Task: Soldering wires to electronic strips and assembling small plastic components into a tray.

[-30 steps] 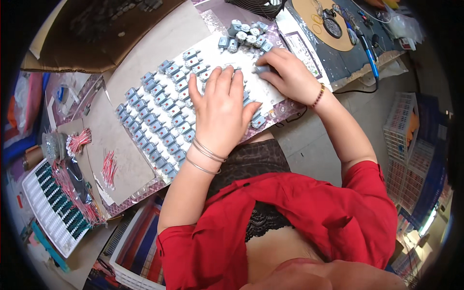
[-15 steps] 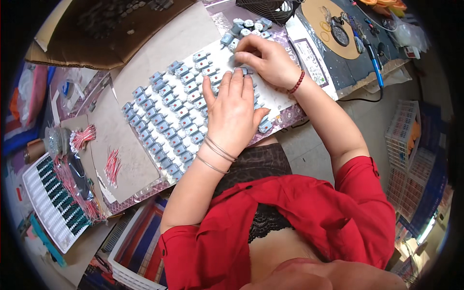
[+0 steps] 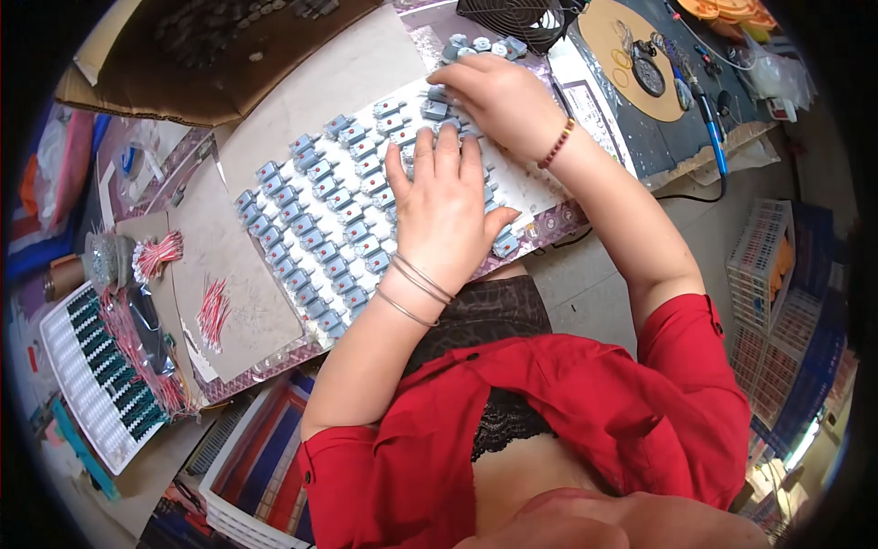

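Note:
Rows of small grey-blue motor-like parts (image 3: 315,229) lie on a white sheet (image 3: 530,188) on the bench. My left hand (image 3: 445,209) rests flat on the parts, fingers spread, two thin bangles at the wrist. My right hand (image 3: 498,96) reaches to the far end of the sheet, its fingers curled over a grey part there; a loose heap of the same parts (image 3: 480,46) lies just beyond it. A bead bracelet circles the right wrist. Red sleeves cover both upper arms.
A cardboard sheet (image 3: 229,64) lies at the far left, a black fan grille (image 3: 517,16) at the top. A soldering iron (image 3: 709,119) and a round brown mat sit far right. Red wire bundles (image 3: 215,311) and a white tray of dark pieces (image 3: 91,384) lie left. White baskets (image 3: 764,265) stand right.
My right hand has moved farther away, from the sheet's right part to its far end near the loose heap. My left hand stays flat on the rows.

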Demonstrator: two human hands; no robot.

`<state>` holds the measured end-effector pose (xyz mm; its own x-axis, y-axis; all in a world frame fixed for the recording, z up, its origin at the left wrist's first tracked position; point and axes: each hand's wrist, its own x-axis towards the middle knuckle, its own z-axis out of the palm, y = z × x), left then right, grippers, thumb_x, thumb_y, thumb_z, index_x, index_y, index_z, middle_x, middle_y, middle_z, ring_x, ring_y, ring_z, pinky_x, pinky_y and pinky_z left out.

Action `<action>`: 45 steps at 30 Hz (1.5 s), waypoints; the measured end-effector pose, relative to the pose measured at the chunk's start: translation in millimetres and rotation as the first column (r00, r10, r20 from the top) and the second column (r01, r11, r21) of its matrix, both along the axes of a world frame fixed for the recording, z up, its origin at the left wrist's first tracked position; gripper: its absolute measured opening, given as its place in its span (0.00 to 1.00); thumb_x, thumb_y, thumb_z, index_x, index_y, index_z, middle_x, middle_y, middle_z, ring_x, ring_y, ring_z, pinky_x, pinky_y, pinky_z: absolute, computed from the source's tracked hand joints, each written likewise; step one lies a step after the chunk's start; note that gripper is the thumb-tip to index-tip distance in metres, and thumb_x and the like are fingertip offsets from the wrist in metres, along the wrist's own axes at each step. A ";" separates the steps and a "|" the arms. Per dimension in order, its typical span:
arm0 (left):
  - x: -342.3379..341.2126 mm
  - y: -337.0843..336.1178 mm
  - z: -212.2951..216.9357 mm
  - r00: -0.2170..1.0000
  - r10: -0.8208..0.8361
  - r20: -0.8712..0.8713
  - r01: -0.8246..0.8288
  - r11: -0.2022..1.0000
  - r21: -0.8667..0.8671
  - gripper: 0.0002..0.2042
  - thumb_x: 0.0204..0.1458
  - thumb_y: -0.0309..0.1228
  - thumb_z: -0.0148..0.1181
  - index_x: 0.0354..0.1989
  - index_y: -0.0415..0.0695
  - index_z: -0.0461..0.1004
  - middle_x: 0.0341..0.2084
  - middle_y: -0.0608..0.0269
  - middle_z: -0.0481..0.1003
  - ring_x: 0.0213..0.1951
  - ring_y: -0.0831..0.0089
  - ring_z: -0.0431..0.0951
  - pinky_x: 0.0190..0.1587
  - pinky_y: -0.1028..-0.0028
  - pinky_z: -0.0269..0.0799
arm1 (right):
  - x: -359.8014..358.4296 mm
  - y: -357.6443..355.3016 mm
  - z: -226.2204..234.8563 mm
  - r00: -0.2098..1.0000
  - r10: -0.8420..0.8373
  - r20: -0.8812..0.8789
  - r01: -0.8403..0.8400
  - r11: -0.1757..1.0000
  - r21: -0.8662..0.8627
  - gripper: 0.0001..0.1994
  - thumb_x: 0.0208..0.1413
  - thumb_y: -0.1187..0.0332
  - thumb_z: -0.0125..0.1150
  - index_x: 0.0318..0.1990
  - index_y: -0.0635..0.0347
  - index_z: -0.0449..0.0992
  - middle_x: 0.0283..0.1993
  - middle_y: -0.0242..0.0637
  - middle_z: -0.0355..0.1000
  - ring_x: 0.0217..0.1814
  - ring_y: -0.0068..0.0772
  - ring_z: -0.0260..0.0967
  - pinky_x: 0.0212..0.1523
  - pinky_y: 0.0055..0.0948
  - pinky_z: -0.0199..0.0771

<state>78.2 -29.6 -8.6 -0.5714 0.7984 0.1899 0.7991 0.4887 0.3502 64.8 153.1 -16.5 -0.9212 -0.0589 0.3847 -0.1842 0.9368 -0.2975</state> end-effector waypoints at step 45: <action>-22.9 1.9 -14.9 0.999 0.005 -0.049 -0.006 1.000 -0.017 0.40 0.50 0.53 0.62 0.64 0.34 0.62 0.63 0.45 0.61 0.66 0.54 0.58 0.64 0.47 0.47 | -14.4 -7.7 -13.0 0.993 0.052 0.110 0.000 0.901 -0.433 0.06 0.58 0.71 0.61 0.42 0.60 0.76 0.40 0.38 0.76 0.45 0.38 0.73 0.48 0.34 0.74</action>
<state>55.4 -27.7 -23.5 -0.5659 0.7988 0.2039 0.8125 0.4984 0.3024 50.3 145.4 -29.4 -0.9612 0.0641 0.2682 -0.1460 0.7066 -0.6924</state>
